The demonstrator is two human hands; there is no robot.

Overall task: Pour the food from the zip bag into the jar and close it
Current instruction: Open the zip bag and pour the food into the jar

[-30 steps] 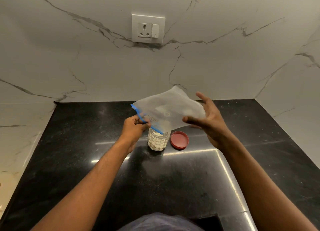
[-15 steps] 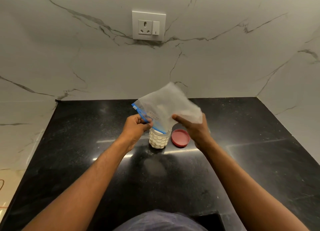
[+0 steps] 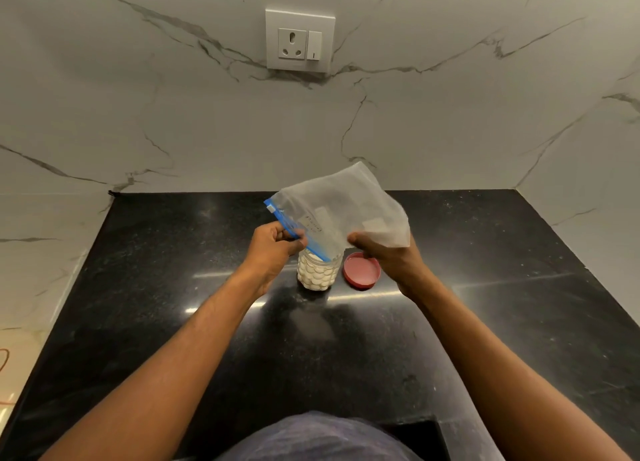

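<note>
A clear zip bag (image 3: pixel 341 211) with a blue zip strip is held tilted, its mouth down over a small clear jar (image 3: pixel 318 274). The jar stands on the black counter (image 3: pixel 173 322) and is filled with white round pieces. My left hand (image 3: pixel 273 249) pinches the blue zip edge at the jar's left. My right hand (image 3: pixel 388 259) grips the bag's lower right side. The bag looks nearly flat. A red lid (image 3: pixel 362 270) lies upside down on the counter just right of the jar, partly behind my right hand.
White marble walls (image 3: pixel 207 131) rise behind and on both sides of the counter. A socket with a switch (image 3: pixel 299 41) sits on the back wall. The counter's front edge is near my body.
My right hand went from open beside the bag to gripping its lower right side. The left hand and the jar stayed put.
</note>
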